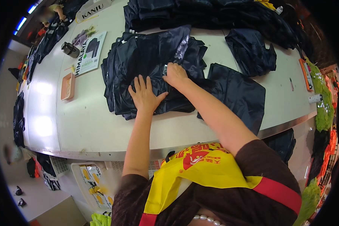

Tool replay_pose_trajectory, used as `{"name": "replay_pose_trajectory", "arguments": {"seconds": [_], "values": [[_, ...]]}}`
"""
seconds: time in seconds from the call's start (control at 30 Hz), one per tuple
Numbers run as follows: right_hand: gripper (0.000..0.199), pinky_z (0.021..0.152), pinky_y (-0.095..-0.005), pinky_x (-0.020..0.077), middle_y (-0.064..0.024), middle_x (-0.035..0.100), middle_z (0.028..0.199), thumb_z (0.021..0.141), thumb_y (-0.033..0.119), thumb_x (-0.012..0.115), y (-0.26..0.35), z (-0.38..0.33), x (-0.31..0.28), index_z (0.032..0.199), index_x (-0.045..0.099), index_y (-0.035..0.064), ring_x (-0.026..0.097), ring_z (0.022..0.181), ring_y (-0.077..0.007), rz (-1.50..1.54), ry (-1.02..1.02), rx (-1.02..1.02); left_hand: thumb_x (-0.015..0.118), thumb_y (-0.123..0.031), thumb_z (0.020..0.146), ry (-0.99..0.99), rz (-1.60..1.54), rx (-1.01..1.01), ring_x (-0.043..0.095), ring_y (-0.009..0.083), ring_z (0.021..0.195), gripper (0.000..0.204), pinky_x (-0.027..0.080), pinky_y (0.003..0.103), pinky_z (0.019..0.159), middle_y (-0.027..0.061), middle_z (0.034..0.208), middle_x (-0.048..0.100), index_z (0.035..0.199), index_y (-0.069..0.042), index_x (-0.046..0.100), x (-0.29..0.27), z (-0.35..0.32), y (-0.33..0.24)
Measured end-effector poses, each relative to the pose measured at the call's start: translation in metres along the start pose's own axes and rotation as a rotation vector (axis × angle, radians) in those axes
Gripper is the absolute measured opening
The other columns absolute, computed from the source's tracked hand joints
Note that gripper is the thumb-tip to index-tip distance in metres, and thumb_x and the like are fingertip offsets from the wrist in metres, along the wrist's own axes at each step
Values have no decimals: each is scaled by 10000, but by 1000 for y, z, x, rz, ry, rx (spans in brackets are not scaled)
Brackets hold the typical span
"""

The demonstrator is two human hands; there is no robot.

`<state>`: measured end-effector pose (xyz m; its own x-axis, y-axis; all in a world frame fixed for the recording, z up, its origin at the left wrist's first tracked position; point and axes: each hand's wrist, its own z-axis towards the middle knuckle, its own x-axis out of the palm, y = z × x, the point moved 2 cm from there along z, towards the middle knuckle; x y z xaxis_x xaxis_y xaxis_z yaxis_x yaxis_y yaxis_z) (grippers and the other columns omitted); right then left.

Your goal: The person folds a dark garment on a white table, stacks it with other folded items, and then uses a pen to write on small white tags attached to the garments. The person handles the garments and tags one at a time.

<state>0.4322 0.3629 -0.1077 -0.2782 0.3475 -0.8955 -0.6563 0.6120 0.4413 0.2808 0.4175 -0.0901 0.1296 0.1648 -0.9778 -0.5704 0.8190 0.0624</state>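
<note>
A pile of folded dark navy, slightly shiny garments (143,52) lies on the pale table in front of me. My left hand (145,96) rests flat on the top garment, its fingers spread. Just right of it, my right hand (176,75) is closed, knuckles up, against the same garment near its middle. A small shiny silvery bit (165,69) shows beside its fingers; whatever they grip is hidden under the hand. From the pile's right side another dark garment (235,94) spreads toward the table's front edge, under my right forearm.
A long heap of dark garments (214,17) lines the far side, with a separate folded one (252,51) at right. On the left are a dark mug (69,49), a printed sheet (90,52) and a pink tray (67,87). A white spool (315,98) sits at the right edge.
</note>
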Motion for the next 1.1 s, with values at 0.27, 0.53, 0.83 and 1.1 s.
{"name": "replay_pose_trajectory", "arguments": {"seconds": [0.27,0.53,0.83,1.1], "values": [[297,651,-319,529,-84,563,899,730,-44,555,-57,-47,-41,1020,508,-4,593,745,-193,1487,-126,390,568,-718,673,15,-32,-56,279,285,1339,926,202,523,1044,167,1410,372,1331,-78,447,1,-2,12],[224,679,-315,499,-85,584,877,789,33,543,-105,-104,-98,1009,581,32,583,754,-188,847,-364,197,531,-736,694,15,33,18,284,306,1335,914,198,528,1043,174,1410,371,1334,-88,453,2,0,9],[719,1025,-459,311,-325,357,1306,748,53,492,-81,-44,-24,1391,173,3,353,1212,-481,605,-118,225,560,-646,746,96,-147,62,331,321,1310,718,185,509,1065,169,1356,447,1183,-79,605,-19,-14,12],[806,1054,-366,304,-296,362,1362,783,345,646,-99,-76,-74,1371,260,-50,372,1276,-371,589,-153,5,584,-498,799,17,14,32,303,287,1331,569,163,583,1044,106,1398,408,1234,-131,562,-21,-22,39]]}}
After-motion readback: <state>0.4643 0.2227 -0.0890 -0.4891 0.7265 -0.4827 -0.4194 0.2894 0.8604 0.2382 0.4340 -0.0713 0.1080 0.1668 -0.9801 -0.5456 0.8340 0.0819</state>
